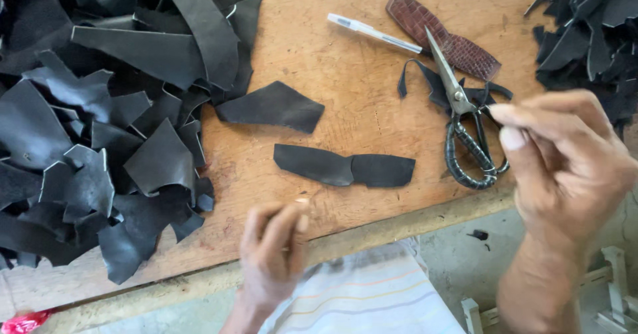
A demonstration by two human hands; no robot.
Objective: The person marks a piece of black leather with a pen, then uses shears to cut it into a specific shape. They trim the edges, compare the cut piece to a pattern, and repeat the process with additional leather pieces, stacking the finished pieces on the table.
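The right hand (565, 158) hovers with fingers pinched, empty, just beside the scissors (465, 118) lying closed on the wooden workbench (359, 88). The left hand (272, 254), blurred, fingers loosely curled, is near a flat black leather piece (345, 166).

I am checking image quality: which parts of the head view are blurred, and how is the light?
In the head view, the left hand and right hand are smeared by motion blur; the scissors, pen and black leather pieces look sharp; light is soft and even, with faint shadows and no glare.
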